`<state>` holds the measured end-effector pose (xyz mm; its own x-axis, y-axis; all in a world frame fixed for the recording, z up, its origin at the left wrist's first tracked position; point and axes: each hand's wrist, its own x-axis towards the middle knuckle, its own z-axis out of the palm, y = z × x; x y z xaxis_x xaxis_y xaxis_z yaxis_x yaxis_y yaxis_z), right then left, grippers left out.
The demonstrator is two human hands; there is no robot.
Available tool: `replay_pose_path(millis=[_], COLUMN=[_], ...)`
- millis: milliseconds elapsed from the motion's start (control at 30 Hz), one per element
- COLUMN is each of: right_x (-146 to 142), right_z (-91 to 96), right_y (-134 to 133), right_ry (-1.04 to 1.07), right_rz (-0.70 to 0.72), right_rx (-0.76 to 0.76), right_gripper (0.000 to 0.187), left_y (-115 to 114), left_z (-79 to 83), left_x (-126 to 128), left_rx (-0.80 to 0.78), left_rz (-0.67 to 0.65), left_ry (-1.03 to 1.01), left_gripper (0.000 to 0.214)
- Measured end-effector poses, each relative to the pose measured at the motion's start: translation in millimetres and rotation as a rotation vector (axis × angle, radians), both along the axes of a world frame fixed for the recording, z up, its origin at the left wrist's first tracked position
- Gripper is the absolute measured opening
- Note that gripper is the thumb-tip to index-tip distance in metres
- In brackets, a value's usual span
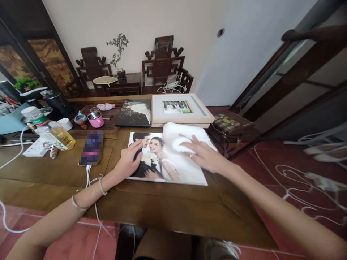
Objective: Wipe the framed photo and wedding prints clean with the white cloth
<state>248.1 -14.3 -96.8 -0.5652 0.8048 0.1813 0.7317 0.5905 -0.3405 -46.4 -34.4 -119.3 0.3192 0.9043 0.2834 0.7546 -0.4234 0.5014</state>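
Observation:
A glossy photo panel with a couple's portrait lies flat on the wooden table. My left hand rests on its left side, fingers apart and holding nothing. A fluffy white towel covers the panel's upper right part. My right hand presses on the towel, with a bunched fold of it at the fingers. Part of the panel is hidden under the towel.
Behind the panel lie a dark photo panel and a light wooden picture frame. To the left are a phone on a cable, a pink cup, a bottle and a power strip. A plaid bag sits right.

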Motion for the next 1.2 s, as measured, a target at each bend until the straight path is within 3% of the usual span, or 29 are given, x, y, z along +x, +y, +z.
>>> replay_pose_path(millis=[233, 367, 467, 733, 867, 1000, 1200], right_x=[2, -3, -4, 4, 0, -2, 6], right_z=[2.7, 9.9, 12.0, 16.8, 21.4, 17.3, 9.8], right_y=[-94, -111, -88, 25, 38, 5, -83], right_ry=[0.013, -0.003, -0.025, -0.035, -0.034, -0.073, -0.046], right_rz=[0.248, 0.342, 0.278, 0.007, -0.045, 0.035, 0.17], right_rx=[0.026, -0.01, -0.021, -0.063, -0.078, -0.06, -0.071], right_gripper=[0.045, 0.044, 0.045, 0.042, 0.042, 0.044, 0.041], left_y=[0, 2, 3, 3, 3, 2, 2], left_z=[1.7, 0.3, -2.8, -4.2, -3.5, -4.3, -2.7], left_x=[2, 1, -1, -3, -3, -2, 0], left_rx=[-0.022, -0.032, -0.018, -0.026, -0.022, -0.028, -0.027], left_rz=[0.025, 0.033, 0.016, -0.009, -0.007, 0.003, 0.01], left_ry=[0.019, 0.04, 0.051, 0.098, 0.1, 0.107, 0.121], left_gripper=[0.042, 0.044, 0.044, 0.045, 0.045, 0.046, 0.044])
